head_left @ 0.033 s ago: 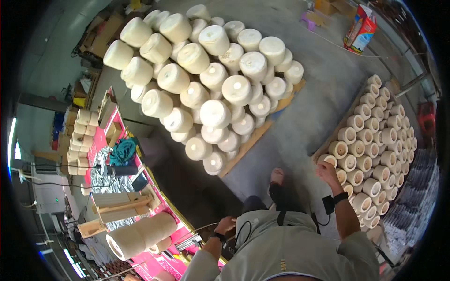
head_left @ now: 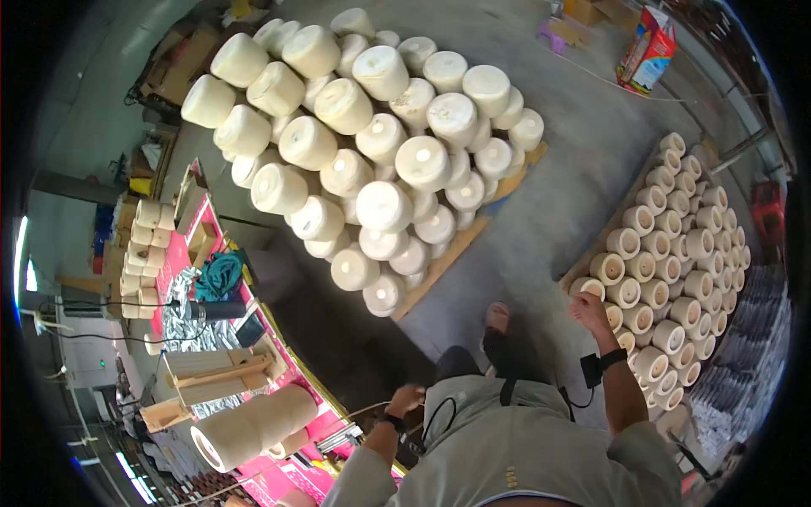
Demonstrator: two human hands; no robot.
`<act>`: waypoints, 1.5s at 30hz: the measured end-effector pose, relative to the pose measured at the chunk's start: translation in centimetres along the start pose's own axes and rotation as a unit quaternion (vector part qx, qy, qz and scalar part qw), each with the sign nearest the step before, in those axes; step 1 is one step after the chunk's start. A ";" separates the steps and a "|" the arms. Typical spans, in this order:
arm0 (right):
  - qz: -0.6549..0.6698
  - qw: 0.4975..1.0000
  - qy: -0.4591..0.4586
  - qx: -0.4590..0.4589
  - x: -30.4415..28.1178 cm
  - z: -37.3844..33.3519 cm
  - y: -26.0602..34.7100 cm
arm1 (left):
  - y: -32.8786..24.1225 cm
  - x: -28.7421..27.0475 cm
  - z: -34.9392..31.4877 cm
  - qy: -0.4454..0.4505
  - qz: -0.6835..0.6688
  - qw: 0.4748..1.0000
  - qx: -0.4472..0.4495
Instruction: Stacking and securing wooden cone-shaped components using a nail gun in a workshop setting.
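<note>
My right hand (head_left: 589,311), with a dark band on the wrist, is held out at the near left edge of a pile of pale, round wooden blocks (head_left: 623,292). Its fingers are curled in and nothing shows in them; whether it touches a block, I cannot tell. Low beside my left hip hangs my left hand (head_left: 406,400), its fingers blurred and partly turned from view. It is nearest to the pink-topped workbench (head_left: 263,473), on which a long pale wooden cylinder (head_left: 253,427) lies.
Ahead, a big stack of white, drum-shaped pieces (head_left: 383,207) rests on a board (head_left: 443,266). Foil (head_left: 203,329), a green cloth (head_left: 221,275) and a dark cylinder (head_left: 213,309) lie on the workbench. A red and blue bag (head_left: 646,51) stands at the far right.
My left hand sits slightly higher and looks more blurred. The surroundings have shifted a little to the left in view. My right hand is nearly unmoved.
</note>
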State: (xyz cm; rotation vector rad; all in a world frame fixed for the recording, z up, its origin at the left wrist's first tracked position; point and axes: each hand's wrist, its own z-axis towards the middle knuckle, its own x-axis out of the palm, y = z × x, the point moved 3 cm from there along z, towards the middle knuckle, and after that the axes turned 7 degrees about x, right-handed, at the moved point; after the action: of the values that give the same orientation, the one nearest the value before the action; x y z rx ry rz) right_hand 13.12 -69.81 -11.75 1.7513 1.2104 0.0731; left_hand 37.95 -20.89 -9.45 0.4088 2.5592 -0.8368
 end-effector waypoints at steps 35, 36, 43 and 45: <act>0.023 0.991 0.128 0.015 -8.1 50.6 40.5 | -48.3 -35.1 49.7 -0.383 -0.522 0.746 0.155; 0.001 0.986 0.165 0.004 -7.7 51.9 40.6 | -48.5 -35.0 51.0 -0.405 -0.558 0.711 0.140; 0.045 0.977 0.204 0.039 -8.5 53.2 41.0 | -52.0 -35.8 50.4 -0.504 -0.457 0.730 0.071; 0.050 0.974 0.221 0.017 -10.1 49.6 44.5 | -53.2 -36.9 47.4 -0.516 -0.444 0.728 0.083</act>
State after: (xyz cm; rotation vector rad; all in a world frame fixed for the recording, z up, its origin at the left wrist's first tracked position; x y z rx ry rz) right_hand 64.60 -112.01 -1.16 1.8836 1.4411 0.5299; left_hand 63.02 -96.66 -0.69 -1.0722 1.4692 -1.1304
